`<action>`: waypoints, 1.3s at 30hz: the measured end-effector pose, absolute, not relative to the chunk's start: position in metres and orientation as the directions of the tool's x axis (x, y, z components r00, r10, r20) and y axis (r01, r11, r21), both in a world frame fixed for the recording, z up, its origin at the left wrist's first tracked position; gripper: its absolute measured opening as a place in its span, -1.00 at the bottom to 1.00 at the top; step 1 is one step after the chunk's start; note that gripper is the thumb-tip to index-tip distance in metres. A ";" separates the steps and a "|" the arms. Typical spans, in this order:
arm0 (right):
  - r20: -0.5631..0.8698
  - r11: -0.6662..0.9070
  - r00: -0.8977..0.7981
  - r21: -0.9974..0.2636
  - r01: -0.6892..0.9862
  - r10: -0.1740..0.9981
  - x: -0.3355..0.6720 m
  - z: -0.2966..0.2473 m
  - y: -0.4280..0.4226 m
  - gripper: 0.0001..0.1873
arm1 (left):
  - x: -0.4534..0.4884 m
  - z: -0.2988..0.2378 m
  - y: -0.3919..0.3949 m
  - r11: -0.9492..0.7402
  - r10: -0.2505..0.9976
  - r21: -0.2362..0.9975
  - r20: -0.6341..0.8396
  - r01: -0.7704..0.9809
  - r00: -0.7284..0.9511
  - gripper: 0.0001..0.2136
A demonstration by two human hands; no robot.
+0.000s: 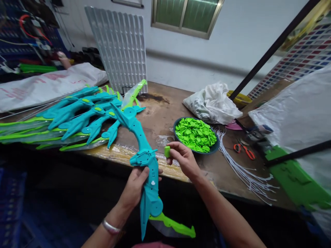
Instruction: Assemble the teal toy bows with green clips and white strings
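My left hand [138, 182] is wrapped round the middle of a teal plastic toy bow [141, 137] with lime-green and clear limb ends, held slanting over the table's front edge. A hexagonal recess shows on the bow's face just above my grip. To the right of it, my right hand [184, 159] pinches a small lime-green plastic piece [167, 151] between thumb and fingers, apart from the bow. Behind that hand stands a dark round bowl [217, 146] heaped with similar green pieces [195, 134].
Several more toy bows [88, 113] lie piled on the left of the table [155, 106]. White cords [240, 172] and orange-handled pliers [244, 150] lie at right, near a white sack [212, 103]. A ridged panel [121, 48] leans at the back. Another person's hand [63, 59] shows far left.
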State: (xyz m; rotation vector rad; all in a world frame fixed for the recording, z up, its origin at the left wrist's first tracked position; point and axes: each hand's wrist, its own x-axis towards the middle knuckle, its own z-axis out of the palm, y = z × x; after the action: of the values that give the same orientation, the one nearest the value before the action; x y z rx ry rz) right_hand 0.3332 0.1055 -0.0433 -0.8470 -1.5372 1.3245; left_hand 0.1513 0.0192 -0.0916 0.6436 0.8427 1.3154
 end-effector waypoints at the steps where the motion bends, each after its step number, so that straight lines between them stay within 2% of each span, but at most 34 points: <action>1: 0.196 0.183 -0.403 -0.981 -0.070 0.894 0.331 -0.040 0.100 -0.69 | 0.153 -0.091 0.020 0.171 0.981 0.819 -0.192 -0.547 0.020 -0.52; 4: 0.255 0.286 -0.537 -0.958 -0.027 0.804 0.329 -0.031 0.090 -0.74 | 0.160 -0.092 0.019 0.159 0.982 0.848 -0.189 -0.505 -0.009 -0.59; 7: 0.340 0.500 -0.595 -0.857 0.124 0.729 0.328 -0.025 0.087 -0.76 | 0.166 -0.092 0.015 0.102 0.990 0.861 -0.136 -0.498 -0.033 -0.58; 9: 0.362 0.581 -0.608 -0.787 0.207 0.706 0.327 -0.021 0.085 -0.82 | 0.169 -0.092 0.013 0.056 0.994 0.880 -0.093 -0.472 -0.056 -0.58; 11: 0.381 0.632 -0.630 -0.739 0.233 0.677 0.327 -0.019 0.083 -0.90 | 0.171 -0.091 0.011 0.017 0.996 0.899 -0.054 -0.437 -0.072 -0.59; 14: 0.435 0.703 -0.650 -0.675 0.223 0.623 0.326 -0.016 0.080 -0.85 | 0.172 -0.090 0.011 -0.008 0.998 0.897 -0.019 -0.442 -0.058 -0.59; 22: 0.495 0.750 -0.623 -0.617 0.239 0.606 0.322 -0.015 0.074 -0.82 | 0.175 -0.092 0.009 0.019 0.999 0.892 -0.033 -0.453 -0.023 -0.59; 31: 0.527 0.816 -0.639 -0.481 0.319 0.560 0.325 -0.026 0.068 -0.81 | 0.175 -0.093 0.007 0.027 0.998 0.894 -0.052 -0.447 -0.043 -0.65; 39: 0.497 0.839 -0.689 -0.433 0.329 0.527 0.332 -0.021 0.070 -0.78 | 0.177 -0.093 0.008 0.046 0.998 0.887 -0.061 -0.460 -0.019 -0.72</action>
State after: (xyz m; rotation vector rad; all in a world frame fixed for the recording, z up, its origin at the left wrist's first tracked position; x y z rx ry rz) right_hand 0.3319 0.0700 -0.0212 -0.6232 -2.3856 0.4134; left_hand 0.1766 0.0083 -0.0926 0.7982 0.8993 1.3814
